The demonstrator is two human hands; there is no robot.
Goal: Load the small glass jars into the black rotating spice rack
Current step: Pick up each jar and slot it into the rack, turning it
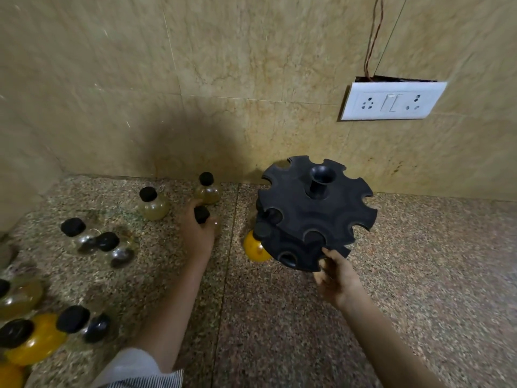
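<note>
The black spice rack (313, 217) is standing right of centre in the frame on the speckled stone counter (279, 317), close to the tiled wall (223, 65), and one yellow-filled jar (256, 247) is sitting in a slot at its lower left edge. The right hand (337, 278) is reaching up from the lower right, its fingers curled and pinching the near rim of the rack's lower tier. The left hand (197, 232) is lying at centre frame, closed around one clear jar (202, 217), whose black cap is showing above the fingers. Just above that hand, two pale-filled jars, one to the left (152, 204) and one to the right (207, 189), are standing on the counter. Further left, two clear jars, one (77, 233) beside the other (114, 247), are standing side by side and touching. In the lower left corner roughly six more jars are crowding together, some yellow, some clear, but blur is making an exact count uncertain. One white socket plate (391, 100) is showing on the wall at the upper right, with thin wires (373, 37) running up from it.
</note>
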